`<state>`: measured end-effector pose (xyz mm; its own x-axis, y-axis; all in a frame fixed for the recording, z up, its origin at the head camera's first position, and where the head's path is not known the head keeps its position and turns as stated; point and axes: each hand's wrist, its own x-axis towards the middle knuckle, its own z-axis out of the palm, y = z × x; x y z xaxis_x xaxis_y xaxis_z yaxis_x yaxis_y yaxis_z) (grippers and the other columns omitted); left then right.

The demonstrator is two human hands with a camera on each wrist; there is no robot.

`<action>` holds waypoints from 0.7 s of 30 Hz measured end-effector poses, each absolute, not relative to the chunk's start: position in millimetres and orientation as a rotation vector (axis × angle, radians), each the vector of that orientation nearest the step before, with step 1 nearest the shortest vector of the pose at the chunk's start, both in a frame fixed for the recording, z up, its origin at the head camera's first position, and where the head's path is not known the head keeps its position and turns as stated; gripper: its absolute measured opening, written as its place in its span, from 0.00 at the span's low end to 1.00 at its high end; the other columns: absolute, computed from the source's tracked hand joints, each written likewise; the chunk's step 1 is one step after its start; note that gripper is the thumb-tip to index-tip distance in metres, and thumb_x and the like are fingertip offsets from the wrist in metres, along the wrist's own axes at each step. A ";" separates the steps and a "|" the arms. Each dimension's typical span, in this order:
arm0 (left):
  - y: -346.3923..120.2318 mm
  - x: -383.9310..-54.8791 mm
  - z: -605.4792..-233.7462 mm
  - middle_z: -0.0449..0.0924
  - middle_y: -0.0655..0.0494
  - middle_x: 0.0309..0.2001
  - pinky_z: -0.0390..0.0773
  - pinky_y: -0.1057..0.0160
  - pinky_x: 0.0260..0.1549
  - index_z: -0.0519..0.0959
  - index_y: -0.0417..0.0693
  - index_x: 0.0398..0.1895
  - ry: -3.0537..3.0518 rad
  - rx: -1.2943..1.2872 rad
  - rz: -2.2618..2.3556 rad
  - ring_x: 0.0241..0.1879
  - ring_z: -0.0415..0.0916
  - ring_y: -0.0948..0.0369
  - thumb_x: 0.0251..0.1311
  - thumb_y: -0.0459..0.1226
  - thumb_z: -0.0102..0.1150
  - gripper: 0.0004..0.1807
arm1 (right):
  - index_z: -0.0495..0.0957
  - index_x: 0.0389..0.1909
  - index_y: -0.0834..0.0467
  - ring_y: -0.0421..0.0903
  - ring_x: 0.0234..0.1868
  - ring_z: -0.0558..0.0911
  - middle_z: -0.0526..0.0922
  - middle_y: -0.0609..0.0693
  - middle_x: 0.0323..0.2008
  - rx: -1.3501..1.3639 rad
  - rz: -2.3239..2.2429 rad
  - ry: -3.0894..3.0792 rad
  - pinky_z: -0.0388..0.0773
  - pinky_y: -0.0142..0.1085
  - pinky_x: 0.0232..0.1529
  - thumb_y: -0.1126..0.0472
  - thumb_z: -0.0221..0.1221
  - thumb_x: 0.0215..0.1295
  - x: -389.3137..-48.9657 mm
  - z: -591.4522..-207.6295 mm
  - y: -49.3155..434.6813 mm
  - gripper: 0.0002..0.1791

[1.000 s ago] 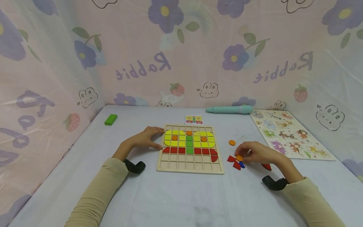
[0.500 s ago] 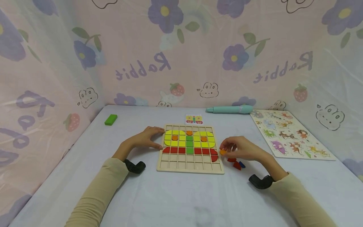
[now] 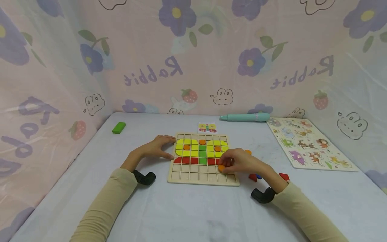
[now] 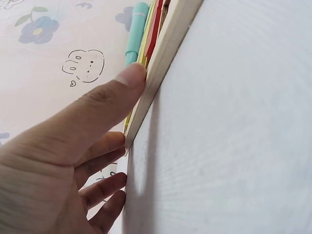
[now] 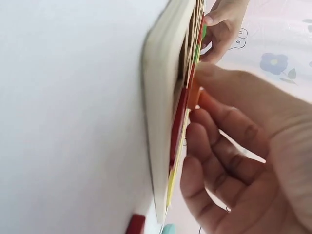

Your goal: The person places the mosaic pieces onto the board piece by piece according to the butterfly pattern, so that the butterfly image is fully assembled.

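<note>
A wooden grid board [image 3: 193, 176] lies mid-table, its cells partly filled with yellow, red, green and orange pieces. Against its left edge rests my left hand [image 3: 155, 148], thumb and fingers straight and spread along the side; in the left wrist view the thumb [image 4: 112, 92] touches the board's rim. My right hand [image 3: 240, 161] pinches a round orange piece [image 3: 222, 168] between thumb and fingers, over the board's lower right cells. The right wrist view shows this orange piece [image 5: 194, 92] on edge, close over the red pieces [image 5: 179, 129]. The hand covers the board's right part.
A small picture card [image 3: 207, 127] lies behind the board. Right of it are another orange disc [image 3: 248, 152], red pieces [image 3: 253, 177] and a blue one [image 3: 259, 176]. A teal pen [image 3: 245, 117], an animal puzzle board [image 3: 312, 144] and a green block [image 3: 119, 127] lie farther out.
My right hand has picked up the orange piece from the loose pieces and moved it left, over the board. My left hand stays at the board's left edge.
</note>
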<state>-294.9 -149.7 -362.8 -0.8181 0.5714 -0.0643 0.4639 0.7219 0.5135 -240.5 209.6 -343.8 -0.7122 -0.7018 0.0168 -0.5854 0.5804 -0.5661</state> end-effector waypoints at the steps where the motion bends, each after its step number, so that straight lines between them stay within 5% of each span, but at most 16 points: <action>1: -149.8 -295.1 -363.1 0.58 0.50 0.69 0.48 0.44 0.66 0.62 0.46 0.68 2.710 0.824 0.719 0.69 0.46 0.49 0.50 0.51 0.66 0.43 | 0.81 0.37 0.54 0.39 0.30 0.75 0.79 0.43 0.31 -1.083 -0.818 2.595 0.76 0.30 0.32 0.57 0.68 0.53 -240.5 -343.8 208.7 0.11; 21: -148.3 -293.0 -359.5 0.57 0.50 0.69 0.48 0.44 0.66 0.62 0.47 0.68 2.703 0.795 0.728 0.70 0.46 0.49 0.50 0.50 0.67 0.43 | 0.80 0.38 0.54 0.40 0.32 0.75 0.79 0.43 0.31 -1.121 -0.815 2.623 0.76 0.31 0.33 0.56 0.67 0.54 -241.3 -342.3 210.5 0.11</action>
<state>-293.0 -148.3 -359.5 -0.8260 0.5583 -0.0782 0.4436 0.7292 0.5210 -241.3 210.5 -342.3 -0.7013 -0.7110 0.0521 -0.6152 0.5666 -0.5482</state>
